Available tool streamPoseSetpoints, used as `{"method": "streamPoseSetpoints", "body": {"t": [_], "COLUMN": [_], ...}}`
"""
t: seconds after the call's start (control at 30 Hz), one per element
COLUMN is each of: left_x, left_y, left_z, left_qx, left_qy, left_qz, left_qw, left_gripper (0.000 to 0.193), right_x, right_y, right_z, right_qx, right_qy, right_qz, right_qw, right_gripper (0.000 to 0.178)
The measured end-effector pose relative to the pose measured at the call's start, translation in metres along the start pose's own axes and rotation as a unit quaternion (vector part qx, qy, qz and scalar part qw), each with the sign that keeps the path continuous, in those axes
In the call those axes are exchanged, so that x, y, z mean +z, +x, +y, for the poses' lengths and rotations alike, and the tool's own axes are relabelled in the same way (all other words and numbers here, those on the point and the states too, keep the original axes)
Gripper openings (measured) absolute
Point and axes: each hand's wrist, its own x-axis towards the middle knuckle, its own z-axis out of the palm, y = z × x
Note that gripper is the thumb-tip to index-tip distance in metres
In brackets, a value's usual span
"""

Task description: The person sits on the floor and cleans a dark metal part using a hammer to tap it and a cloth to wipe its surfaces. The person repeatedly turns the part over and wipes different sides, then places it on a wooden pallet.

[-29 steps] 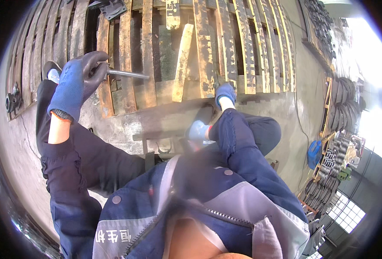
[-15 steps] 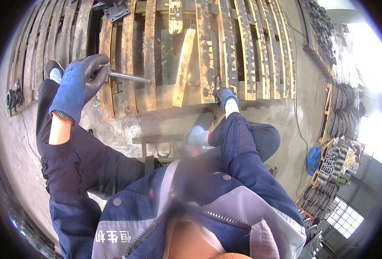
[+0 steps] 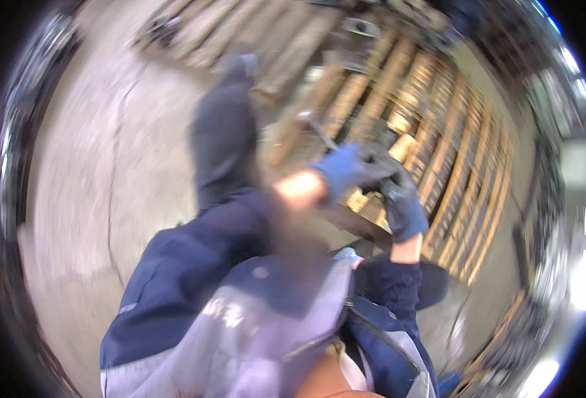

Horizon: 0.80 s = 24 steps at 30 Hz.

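Observation:
In front of my body my two gloved hands have come together over the near edge of a slatted wooden pallet [image 3: 439, 142]. My left hand [image 3: 351, 169], in a blue glove with a dark palm, is closed on a metal rod-like tool [image 3: 319, 129]. The tool sticks out away from me, and blur hides its exact kind. Close against it is my right hand [image 3: 402, 202], gloved alike, with its fingers curled toward the left ones. Whatever lies between the fingertips is too smeared to make out.
Toward the far side, a dark metal part [image 3: 360, 28] rests on the pallet slats. Another dark part [image 3: 164, 30] sits at the pallet's far left corner. Concrete floor [image 3: 74, 172] spreads to my left. Racks of dark parts [image 3: 512, 331] stand at the right.
The view has swung and blurred. My left hand has moved right with the rod-like tool, and my right hand has left the pallet edge; both now meet.

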Motion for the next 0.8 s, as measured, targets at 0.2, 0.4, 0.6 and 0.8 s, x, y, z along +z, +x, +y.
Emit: {"method": "streamPoseSetpoints", "body": {"t": [0.2,0.4,0.6,0.8], "left_x": [0.072,0.055,-0.2,-0.27], "left_y": [-0.029,-0.074,-0.296,-0.502], "left_z": [0.032,0.068,0.048,-0.004], "left_qx": [-0.005,0.057,-0.052,-0.093], "left_qy": [0.166,0.156,0.426,0.16], "left_qz": [0.312,0.292,0.532,0.836], "left_qw": [0.935,0.942,0.73,0.516], "left_gripper": [0.032,0.056,0.026,0.029], "right_x": [-0.013,-0.07,-0.105,-0.158], "right_y": [-0.036,-0.031,-0.025,-0.042], "right_z": [0.041,-0.011,-0.061,-0.038], "right_qx": [-0.063,-0.101,-0.052,-0.084], "right_qy": [-0.246,-0.299,-0.12,-0.211], "right_qz": [0.047,0.133,0.417,0.415], "right_qw": [0.966,0.94,0.9,0.881], "right_gripper": [0.043,0.046,0.052,0.045]}}
